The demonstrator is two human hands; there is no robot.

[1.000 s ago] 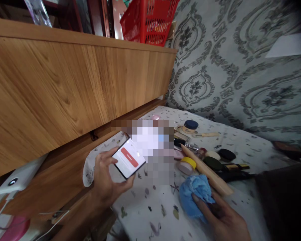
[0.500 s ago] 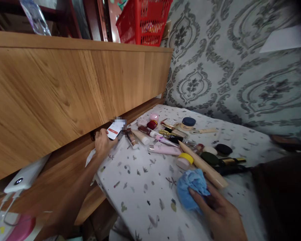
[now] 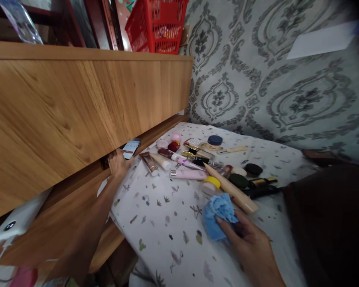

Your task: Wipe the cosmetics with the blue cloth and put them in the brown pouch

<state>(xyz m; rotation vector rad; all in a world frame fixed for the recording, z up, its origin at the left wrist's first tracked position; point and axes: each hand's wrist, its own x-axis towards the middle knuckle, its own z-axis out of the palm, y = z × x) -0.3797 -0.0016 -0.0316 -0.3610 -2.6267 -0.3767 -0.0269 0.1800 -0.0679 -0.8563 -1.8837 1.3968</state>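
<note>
My left hand (image 3: 119,164) grips a phone (image 3: 130,149) with a lit screen, low against the wooden cabinet front at the cloth's far left edge. In my right hand (image 3: 248,239) is a crumpled blue cloth (image 3: 217,217), pinched between thumb and fingers over the patterned tablecloth (image 3: 167,239). Just beyond it stand a jar with a yellow lid (image 3: 211,185) and a long beige tube (image 3: 231,189). A pink tube (image 3: 188,174), a brown tube (image 3: 149,164) and a blue-lidded jar (image 3: 214,142) lie farther back among several cosmetics.
A wooden cabinet (image 3: 92,103) rises along the left, with a red basket (image 3: 157,28) on top. A white power bank (image 3: 22,217) with cables sits at lower left. Patterned wallpaper (image 3: 227,71) is behind, and a dark object (image 3: 329,223) stands at the right.
The whole view has shifted, so most things appear farther left. My left hand and the phone are lower against the cabinet, and the phone looks flatter. My right hand still holds the blue cloth.
</note>
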